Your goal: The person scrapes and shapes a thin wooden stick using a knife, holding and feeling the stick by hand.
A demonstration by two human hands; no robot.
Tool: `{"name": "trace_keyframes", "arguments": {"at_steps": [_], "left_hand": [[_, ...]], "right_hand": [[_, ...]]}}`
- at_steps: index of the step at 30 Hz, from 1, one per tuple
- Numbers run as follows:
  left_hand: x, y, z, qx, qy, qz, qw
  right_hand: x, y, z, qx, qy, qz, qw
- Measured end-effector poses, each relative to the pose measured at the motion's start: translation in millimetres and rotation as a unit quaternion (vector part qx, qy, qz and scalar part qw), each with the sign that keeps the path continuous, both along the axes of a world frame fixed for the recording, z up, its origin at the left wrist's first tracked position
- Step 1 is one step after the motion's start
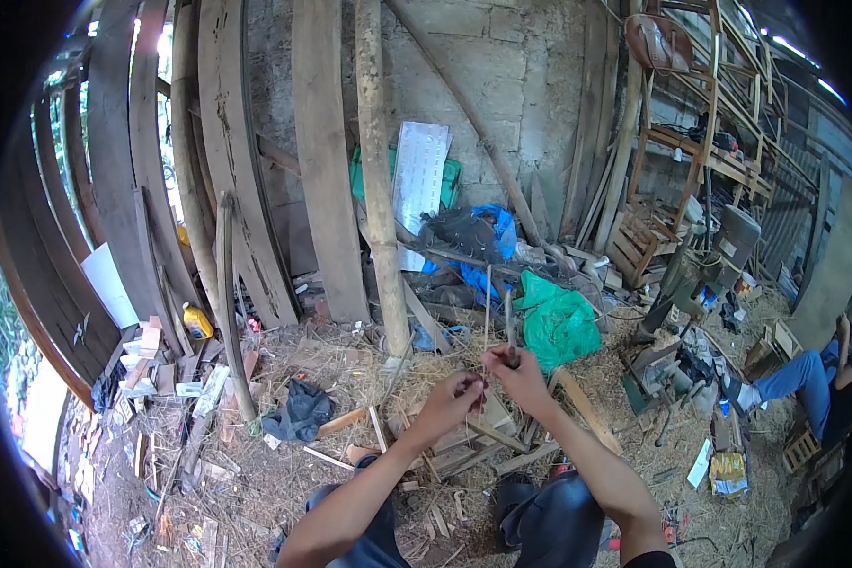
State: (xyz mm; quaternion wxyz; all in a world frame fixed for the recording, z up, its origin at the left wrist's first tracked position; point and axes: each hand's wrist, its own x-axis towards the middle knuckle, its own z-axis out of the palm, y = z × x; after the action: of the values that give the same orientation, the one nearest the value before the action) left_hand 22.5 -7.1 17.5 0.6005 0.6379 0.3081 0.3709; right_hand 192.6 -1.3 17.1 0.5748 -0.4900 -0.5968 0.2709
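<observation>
Both of my hands are raised close together in front of me, above the littered ground. My left hand [456,401] has its fingers closed near a thin upright strip [488,317]; what it grips is too small to make out. Beside it, my right hand [518,375] is closed around the handle of a tool whose narrow blade [508,320] points upward. The fingertips of the two hands nearly meet at the strip. Beneath them lie wooden pieces [459,452] on the ground.
A green plastic bag [556,322] lies beyond my right hand. A pole [377,189] and planks [327,142] lean at the wall. A black bag [298,410] and a yellow bottle [197,322] are left. Another person's blue-trousered leg [795,381] shows at right.
</observation>
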Motion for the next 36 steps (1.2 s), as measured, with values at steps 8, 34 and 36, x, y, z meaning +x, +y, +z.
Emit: {"name": "trace_keyframes", "arguments": {"at_steps": [8,34,36], "left_hand": [[-5.2,1.6,9.8,-0.167,-0.123,0.023,0.978],[0.6,-9.1,11.2,-0.288,-0.123,0.015,0.950],[0.5,-11.7,13.2,-0.276,-0.121,0.001,0.954]], "right_hand": [[-8.9,-8.4,13.3,-0.043,-0.105,-0.057,0.992],[13.2,-6.8,-9.2,-0.013,-0.439,-0.150,0.885],[5.6,-5.1,-6.5,-0.012,-0.435,-0.070,0.898]]}}
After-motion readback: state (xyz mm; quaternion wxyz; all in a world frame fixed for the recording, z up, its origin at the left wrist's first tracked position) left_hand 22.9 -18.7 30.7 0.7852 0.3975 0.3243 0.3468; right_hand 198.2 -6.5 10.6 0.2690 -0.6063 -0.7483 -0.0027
